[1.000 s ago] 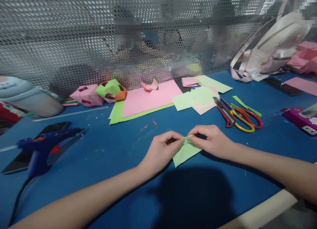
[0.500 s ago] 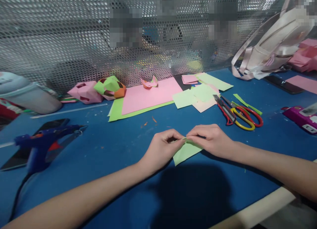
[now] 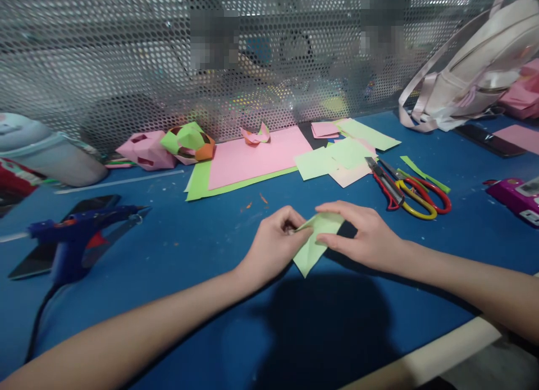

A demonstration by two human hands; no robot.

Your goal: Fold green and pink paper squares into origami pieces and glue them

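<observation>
My left hand (image 3: 275, 241) pinches the left side of a light green piece of paper (image 3: 309, 255) between thumb and fingers. The paper is creased and tilted, its lower corner pointing toward me just above the blue table. At its right side, my right hand (image 3: 364, 232) has thumb and index finger parted. The index finger is at the upper edge and the thumb tip is against the face of the paper; whether the fingers press on it is hard to tell. The left fingertips are partly hidden behind the paper.
Scissors (image 3: 421, 202) and a box cutter (image 3: 386, 185) lie right of loose paper sheets (image 3: 318, 161). A blue glue gun (image 3: 69, 246) rests on the left. Folded paper shapes (image 3: 147, 150) stand along the perforated metal screen (image 3: 147, 69); a backpack (image 3: 480, 69) leans at the right.
The fingertips were together at the paper's top fold. Now my right thumb and index finger have spread apart, and more of the paper shows, turned up at its right side.
</observation>
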